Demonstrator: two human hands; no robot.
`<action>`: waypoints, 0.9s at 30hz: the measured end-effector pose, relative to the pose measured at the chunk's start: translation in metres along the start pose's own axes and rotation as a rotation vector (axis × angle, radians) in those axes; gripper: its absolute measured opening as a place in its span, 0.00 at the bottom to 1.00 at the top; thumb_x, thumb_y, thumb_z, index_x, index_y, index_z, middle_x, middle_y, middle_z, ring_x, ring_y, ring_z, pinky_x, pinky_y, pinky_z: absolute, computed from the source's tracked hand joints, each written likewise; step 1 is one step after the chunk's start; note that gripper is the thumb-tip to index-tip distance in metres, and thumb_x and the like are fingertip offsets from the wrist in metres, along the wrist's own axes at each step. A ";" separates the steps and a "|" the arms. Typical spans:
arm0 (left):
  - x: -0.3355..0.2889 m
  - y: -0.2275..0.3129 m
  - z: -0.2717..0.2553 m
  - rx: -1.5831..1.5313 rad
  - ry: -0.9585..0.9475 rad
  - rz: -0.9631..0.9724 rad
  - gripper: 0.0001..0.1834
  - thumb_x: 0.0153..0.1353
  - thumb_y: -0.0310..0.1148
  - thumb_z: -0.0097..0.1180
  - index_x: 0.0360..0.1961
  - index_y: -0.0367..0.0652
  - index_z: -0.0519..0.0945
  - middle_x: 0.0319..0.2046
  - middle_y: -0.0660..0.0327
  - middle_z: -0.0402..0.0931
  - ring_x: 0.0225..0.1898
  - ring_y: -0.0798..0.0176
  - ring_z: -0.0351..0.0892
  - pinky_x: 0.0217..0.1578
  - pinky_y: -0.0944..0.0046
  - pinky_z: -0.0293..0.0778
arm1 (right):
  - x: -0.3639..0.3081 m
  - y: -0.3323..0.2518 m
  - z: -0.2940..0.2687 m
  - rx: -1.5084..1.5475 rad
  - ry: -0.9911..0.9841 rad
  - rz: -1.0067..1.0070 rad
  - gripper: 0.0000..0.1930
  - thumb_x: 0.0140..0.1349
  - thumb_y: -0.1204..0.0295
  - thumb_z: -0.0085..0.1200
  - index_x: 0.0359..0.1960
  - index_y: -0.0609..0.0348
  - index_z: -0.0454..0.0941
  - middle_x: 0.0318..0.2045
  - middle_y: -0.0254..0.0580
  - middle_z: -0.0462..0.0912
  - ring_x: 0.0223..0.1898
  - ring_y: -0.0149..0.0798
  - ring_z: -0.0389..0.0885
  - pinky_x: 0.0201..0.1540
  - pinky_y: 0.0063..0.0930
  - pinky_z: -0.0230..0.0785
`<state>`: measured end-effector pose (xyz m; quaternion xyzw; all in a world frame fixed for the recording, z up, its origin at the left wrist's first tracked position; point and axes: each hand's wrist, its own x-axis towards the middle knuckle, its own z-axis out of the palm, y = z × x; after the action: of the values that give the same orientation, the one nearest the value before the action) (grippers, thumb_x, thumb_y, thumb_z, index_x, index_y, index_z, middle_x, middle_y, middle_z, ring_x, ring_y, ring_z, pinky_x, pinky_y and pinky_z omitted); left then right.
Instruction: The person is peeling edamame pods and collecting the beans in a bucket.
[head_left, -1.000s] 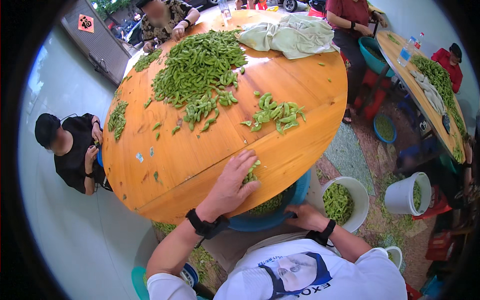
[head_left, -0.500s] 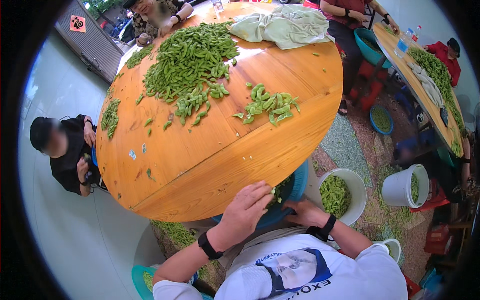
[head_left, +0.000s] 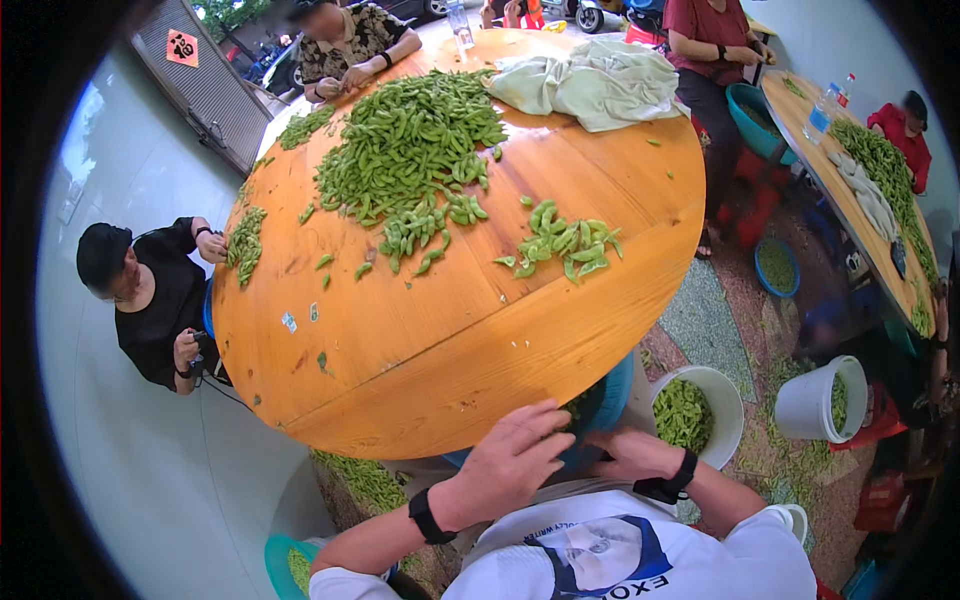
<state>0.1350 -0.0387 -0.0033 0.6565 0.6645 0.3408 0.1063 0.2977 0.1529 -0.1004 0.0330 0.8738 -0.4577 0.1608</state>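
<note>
My left hand (head_left: 507, 455) is over the blue basin (head_left: 612, 395) at the table's near edge, its fingers stretched out and slightly apart, with nothing visible in them. My right hand (head_left: 632, 455) sits low at the basin's near side; its fingertips are in shadow, so what they hold, if anything, is hidden. The basin lies partly under the tabletop, with dark contents barely visible. Beyond my hands, a small group of edamame pods (head_left: 568, 240) lies on the round wooden table (head_left: 450, 340). Farther back is a large heap of green pods (head_left: 400, 150).
A white bucket of pods (head_left: 683, 415) stands right of my hands, another white bucket (head_left: 815, 400) beyond it. Pods litter the floor. A crumpled pale cloth (head_left: 600, 85) lies at the table's far side. Co-workers sit left (head_left: 165, 300) and far (head_left: 350, 50); a second table (head_left: 830, 150) is right.
My left hand's fingers have straightened; a pale green bit at its fingertips is no longer visible. The left co-worker's hand has reached onto the pods at the table edge. The whole view has shifted slightly.
</note>
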 end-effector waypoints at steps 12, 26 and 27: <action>0.103 -0.115 -0.042 0.147 0.066 -0.509 0.54 0.52 0.49 0.68 0.69 0.28 0.51 0.68 0.36 0.52 0.71 0.41 0.51 0.69 0.53 0.53 | -0.002 -0.089 -0.157 0.701 0.300 -0.076 0.05 0.66 0.74 0.51 0.39 0.61 0.75 0.29 0.31 0.78 0.28 0.22 0.74 0.29 0.16 0.69; 0.199 -0.154 -0.011 0.165 0.013 -0.382 0.55 0.51 0.60 0.65 0.71 0.40 0.54 0.71 0.43 0.47 0.72 0.41 0.46 0.70 0.45 0.48 | -0.061 -0.003 -0.125 0.839 0.594 0.170 0.06 0.68 0.72 0.52 0.34 0.60 0.74 0.25 0.30 0.77 0.24 0.22 0.75 0.26 0.17 0.68; 0.201 -0.149 -0.007 0.154 -0.007 -0.375 0.55 0.51 0.60 0.65 0.71 0.40 0.54 0.71 0.43 0.47 0.72 0.41 0.46 0.70 0.45 0.48 | -0.068 0.001 -0.123 0.857 0.632 0.180 0.05 0.68 0.72 0.52 0.34 0.60 0.74 0.26 0.30 0.78 0.24 0.22 0.75 0.27 0.17 0.68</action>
<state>-0.0118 0.1631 -0.0251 0.5288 0.7987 0.2608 0.1198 0.3312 0.2592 -0.0151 0.3065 0.6085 -0.7252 -0.0992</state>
